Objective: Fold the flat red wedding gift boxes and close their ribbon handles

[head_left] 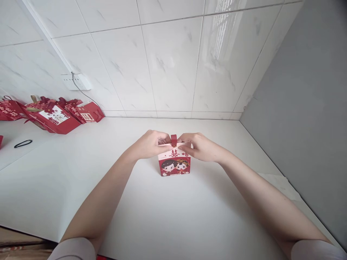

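A small red and white gift box [175,167] stands upright on the white table, with two cartoon figures printed on its front. At its top edge a short loop of red ribbon [174,139] sticks up in the middle. My left hand [154,143] pinches the top edge left of the ribbon, thumb on the front and fingers behind. On the other side of the ribbon, my right hand [197,146] pinches the same edge in a like way. The fingers behind the box are partly hidden.
Several red gift boxes and bags [61,117] lie by the wall at the back left. A black loop [23,143] rests near them. Tiled wall [173,68] closes the back, with a socket strip [76,82] and cable; a grey panel [303,108] bounds the right.
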`<action>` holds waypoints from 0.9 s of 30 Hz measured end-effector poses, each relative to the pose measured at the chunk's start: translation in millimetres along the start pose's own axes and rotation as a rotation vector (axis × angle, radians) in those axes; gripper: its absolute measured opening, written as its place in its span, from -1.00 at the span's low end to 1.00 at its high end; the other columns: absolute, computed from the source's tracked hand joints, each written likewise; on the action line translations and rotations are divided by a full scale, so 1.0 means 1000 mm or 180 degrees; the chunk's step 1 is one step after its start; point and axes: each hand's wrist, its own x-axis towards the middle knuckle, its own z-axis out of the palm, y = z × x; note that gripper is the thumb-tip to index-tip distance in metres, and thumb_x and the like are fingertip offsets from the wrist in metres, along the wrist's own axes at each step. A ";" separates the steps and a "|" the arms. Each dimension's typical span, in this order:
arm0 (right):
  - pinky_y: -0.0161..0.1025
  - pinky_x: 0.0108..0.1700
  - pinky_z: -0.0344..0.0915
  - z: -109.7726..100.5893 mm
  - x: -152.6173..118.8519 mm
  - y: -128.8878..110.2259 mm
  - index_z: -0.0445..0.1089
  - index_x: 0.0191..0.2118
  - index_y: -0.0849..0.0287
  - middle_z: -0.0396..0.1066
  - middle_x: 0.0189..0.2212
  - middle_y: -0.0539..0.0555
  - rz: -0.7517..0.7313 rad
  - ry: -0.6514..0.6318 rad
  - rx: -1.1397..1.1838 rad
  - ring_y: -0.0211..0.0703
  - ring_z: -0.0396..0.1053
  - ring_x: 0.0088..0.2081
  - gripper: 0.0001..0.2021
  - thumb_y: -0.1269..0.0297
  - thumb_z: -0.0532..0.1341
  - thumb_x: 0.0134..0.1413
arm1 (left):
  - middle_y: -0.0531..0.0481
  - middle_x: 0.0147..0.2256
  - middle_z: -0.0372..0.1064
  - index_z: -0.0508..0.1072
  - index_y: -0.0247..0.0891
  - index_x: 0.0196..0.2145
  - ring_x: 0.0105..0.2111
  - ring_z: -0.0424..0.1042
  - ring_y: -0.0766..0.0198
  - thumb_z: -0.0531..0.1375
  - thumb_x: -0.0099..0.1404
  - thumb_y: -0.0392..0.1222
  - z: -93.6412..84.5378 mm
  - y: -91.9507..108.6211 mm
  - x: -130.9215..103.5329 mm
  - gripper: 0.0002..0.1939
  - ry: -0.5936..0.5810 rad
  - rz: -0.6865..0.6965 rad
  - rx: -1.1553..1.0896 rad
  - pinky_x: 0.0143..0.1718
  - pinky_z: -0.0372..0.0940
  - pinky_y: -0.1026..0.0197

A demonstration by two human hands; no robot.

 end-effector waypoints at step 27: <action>-0.03 0.11 0.29 -0.010 0.000 -0.001 0.35 0.14 -0.15 0.27 0.09 0.08 -0.0385 0.0289 0.0870 -0.04 0.23 0.14 -0.67 0.19 0.05 0.33 | -0.02 -0.18 0.56 0.60 -0.18 -0.21 -0.13 0.51 0.11 0.34 0.08 -0.02 0.009 0.003 0.008 -0.69 0.0868 0.0144 -0.0397 -0.13 0.39 0.19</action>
